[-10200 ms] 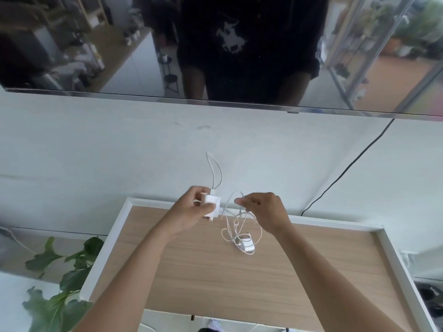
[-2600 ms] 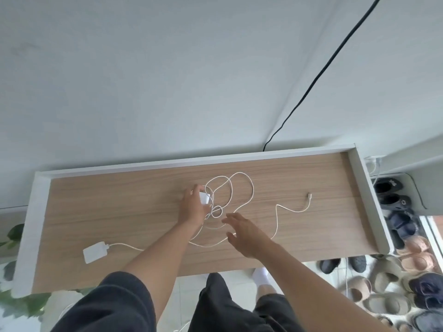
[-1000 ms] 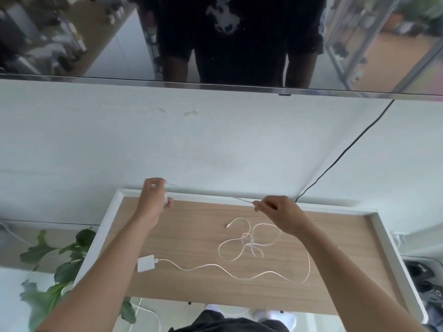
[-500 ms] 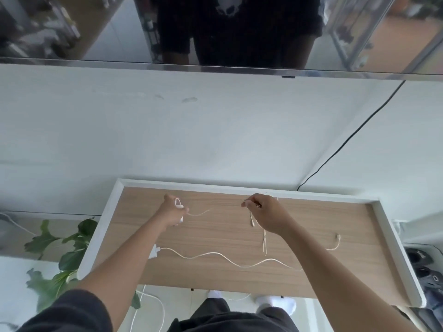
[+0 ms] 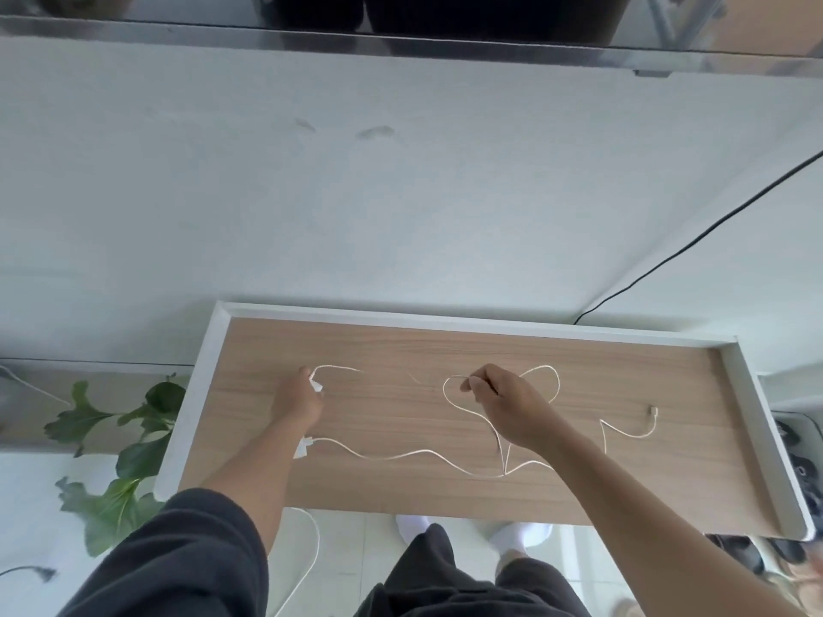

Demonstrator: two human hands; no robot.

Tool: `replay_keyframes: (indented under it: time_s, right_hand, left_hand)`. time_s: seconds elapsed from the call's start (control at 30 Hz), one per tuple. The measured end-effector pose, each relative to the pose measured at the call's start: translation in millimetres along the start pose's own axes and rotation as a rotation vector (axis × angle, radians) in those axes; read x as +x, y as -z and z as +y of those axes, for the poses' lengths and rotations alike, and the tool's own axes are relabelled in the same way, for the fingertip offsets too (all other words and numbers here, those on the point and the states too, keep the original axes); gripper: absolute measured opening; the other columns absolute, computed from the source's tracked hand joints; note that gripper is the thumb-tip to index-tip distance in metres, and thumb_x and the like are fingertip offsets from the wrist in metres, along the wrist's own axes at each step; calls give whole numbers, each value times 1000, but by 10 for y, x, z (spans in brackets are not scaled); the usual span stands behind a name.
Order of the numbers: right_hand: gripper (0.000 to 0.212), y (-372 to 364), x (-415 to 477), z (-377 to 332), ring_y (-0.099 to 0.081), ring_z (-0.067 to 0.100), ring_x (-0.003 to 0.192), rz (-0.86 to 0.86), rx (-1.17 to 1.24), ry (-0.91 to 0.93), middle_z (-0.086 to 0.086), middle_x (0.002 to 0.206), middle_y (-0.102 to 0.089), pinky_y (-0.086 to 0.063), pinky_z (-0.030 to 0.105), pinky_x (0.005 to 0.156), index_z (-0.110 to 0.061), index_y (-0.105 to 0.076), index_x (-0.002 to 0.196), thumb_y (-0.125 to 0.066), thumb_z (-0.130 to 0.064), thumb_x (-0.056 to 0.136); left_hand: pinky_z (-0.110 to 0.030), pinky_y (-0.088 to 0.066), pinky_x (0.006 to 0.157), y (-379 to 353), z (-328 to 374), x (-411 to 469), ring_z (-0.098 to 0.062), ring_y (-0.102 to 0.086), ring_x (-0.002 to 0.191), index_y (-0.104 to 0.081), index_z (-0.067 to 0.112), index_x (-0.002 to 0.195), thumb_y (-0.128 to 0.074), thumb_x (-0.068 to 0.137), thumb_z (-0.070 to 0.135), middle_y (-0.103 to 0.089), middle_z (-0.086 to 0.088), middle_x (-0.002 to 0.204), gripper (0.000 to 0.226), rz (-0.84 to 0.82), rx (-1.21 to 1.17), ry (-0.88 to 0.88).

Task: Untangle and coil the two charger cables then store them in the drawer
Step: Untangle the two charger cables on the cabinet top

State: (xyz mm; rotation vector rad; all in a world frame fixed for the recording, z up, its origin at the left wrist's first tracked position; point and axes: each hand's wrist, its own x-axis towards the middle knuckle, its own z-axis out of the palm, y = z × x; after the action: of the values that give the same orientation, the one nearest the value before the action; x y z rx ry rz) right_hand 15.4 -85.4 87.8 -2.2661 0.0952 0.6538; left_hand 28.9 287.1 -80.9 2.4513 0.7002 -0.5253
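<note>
Two hands on one charger cable – it runs left-right across the wooden tabletop [image 5: 401,345].
Left hand [image 5: 296,400] grips a small white adapter [image 5: 316,386]; right hand [image 5: 503,407] pinches the same held cable [image 5: 338,367] further along, slack loops around it. Second cable [image 5: 401,455] lies nearer the person, also left-right; second adapter [image 5: 304,447] beside the left forearm, loose connector [image 5: 653,411] far right – right hand nearer. Strands cross below the right wrist. Count: two cables, two adapters, one connector visible. Drawer not in view.

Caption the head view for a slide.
Left hand and right hand hold one thin white charger cable; a second white cable lies uncoiled on the white-rimmed wooden table.
</note>
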Motion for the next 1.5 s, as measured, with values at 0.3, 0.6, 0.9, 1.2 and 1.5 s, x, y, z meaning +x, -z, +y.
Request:
replay_keyframes:
  time_s: [0.3, 0.6, 0.9, 1.2, 1.5]
  right_hand:
    - [23, -24, 263, -327, -58, -1, 64, -12, 27, 166, -6, 87, -71, -42, 14, 61, -33, -75, 110, -52, -29, 114]
    - [25, 117, 471, -438, -48, 5, 52, -9, -102, 158, -8, 61, -55, -35, 18, 53, -34, -79, 95, -60, -43, 109]
    - [21, 371, 544, -283, -71, 17, 91, 29, -291, 168, -9, 95, -79, -56, 37, 83, -28, -78, 103, -66, -46, 105]
    - [26, 560, 544, -83, -61, 26, 123, 261, -685, 52, -2, 120, -70, -52, 47, 98, -30, -71, 123, -50, -41, 113]
    - [16, 585, 430, -43, -71, 27, 101, 315, -364, 146, -2, 104, -72, -57, 43, 85, -26, -76, 108, -63, -36, 108]
  left_hand:
    - [-40, -58, 97, 561, 811, -357, -22, -76, 108, -69, 18, 137, -55, 115, 27, -71, -3, 137, 28, 47, -320, -440]
    - [-33, -39, 65, 701, 1310, -654, -5, -55, 64, -66, 22, 81, -58, 109, 23, -65, 19, 73, 29, -24, -249, -685]
    - [-36, -48, 70, 983, 1107, -285, -20, -68, 89, -68, 22, 85, -52, 112, 25, -78, 9, 99, 32, 325, -151, -368]
    - [-49, -61, 85, 1050, 1060, -175, -34, -74, 103, -73, 14, 94, -48, 111, 23, -83, -1, 118, 32, 391, -215, -163]
    - [-53, -53, 94, 835, 1567, -562, -37, -57, 132, -64, 21, 142, -52, 111, 24, -68, -3, 141, 33, 397, 82, -637]
